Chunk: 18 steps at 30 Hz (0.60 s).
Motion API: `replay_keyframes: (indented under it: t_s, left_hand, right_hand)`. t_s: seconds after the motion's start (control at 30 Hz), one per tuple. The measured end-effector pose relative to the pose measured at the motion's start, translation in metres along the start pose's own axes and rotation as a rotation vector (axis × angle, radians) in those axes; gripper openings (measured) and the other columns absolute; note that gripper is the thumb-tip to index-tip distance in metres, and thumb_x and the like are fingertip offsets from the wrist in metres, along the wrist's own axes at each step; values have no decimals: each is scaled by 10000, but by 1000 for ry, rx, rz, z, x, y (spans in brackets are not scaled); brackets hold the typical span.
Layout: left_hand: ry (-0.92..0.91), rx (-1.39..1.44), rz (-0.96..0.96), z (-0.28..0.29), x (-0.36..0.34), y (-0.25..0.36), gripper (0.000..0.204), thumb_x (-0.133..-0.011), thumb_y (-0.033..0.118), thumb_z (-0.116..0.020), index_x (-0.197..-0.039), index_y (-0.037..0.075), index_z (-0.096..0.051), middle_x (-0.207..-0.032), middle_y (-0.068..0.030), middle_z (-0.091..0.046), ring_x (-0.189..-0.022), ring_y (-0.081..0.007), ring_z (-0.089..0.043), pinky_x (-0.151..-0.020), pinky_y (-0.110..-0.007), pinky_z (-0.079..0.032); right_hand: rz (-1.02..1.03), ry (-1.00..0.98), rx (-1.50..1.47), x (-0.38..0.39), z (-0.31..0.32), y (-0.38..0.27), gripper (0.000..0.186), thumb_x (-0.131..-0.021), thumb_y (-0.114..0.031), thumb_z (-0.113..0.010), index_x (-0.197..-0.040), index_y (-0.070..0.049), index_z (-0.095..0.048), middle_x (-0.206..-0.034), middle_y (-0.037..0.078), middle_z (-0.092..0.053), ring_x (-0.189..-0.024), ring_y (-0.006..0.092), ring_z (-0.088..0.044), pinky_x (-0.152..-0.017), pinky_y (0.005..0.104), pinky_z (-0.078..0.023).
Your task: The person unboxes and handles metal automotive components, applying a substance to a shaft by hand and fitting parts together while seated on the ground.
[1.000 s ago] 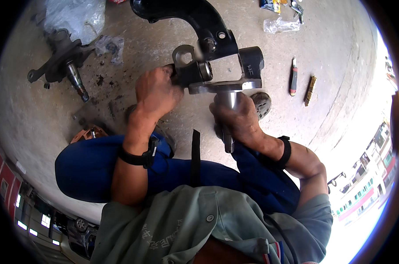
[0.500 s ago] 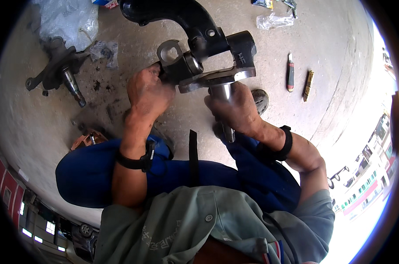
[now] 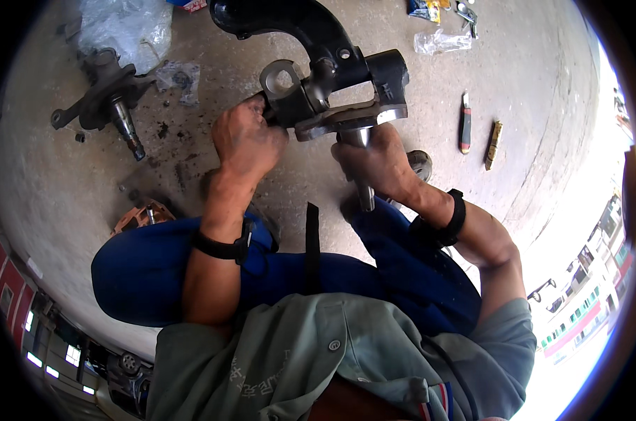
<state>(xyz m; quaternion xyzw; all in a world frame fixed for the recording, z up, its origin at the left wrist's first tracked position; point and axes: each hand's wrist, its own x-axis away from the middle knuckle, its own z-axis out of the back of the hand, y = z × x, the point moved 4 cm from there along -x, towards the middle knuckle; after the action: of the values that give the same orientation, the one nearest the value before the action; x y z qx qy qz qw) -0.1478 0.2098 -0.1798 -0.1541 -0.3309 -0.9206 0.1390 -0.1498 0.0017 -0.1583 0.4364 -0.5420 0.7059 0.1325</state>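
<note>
In front of me a thick black curved axle beam (image 3: 300, 22) ends in a black steering knuckle (image 3: 392, 84) with a bare metal flange. Its shiny spindle (image 3: 365, 195) points down toward my legs. My right hand (image 3: 380, 163) is wrapped round this spindle just below the flange, and the tapered tip shows under the fist. At the knuckle's left side, my left hand (image 3: 246, 140) is closed on a dark arm of it, beside an open metal eye (image 3: 283, 77). My left fingers are partly hidden.
A second, dirty steering knuckle (image 3: 107, 98) lies on the floor at left, near clear plastic bags (image 3: 125, 31). To the right lie a red-and-black utility knife (image 3: 465, 126) and a yellowish bar (image 3: 494, 145). An orange container (image 3: 141, 216) stands by my left knee.
The whole view has shifted slightly. Both hands keep their grip on the steering knuckle, which has hardly moved against the beam.
</note>
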Motion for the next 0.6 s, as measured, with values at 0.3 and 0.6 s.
replay_keyframes:
  t_s: [0.3,0.6]
  left_hand:
    - [71,40,-35,0,-5,-2,110,-628,38,-621,-737,25,-630,-707,-205,-644,-725,-450,-634,-655,-471,-508]
    - [91,96,-66,5,-20,-3,110,-630,14,-616,-738,16,-636,-726,-204,-655,-725,-449,-638,-651,-459,-511]
  right_hand:
    - [100,29,-22,-11,0,-2,241,-839,-59,-644,-1059,38,-625,-669,45,-613,-565,114,-600,-522,278,-521]
    - [20,-6,-25,-28,1,0,209,-829,-48,-646,-1017,40,-624,-656,40,-609,-550,99,-584,-492,274,-485]
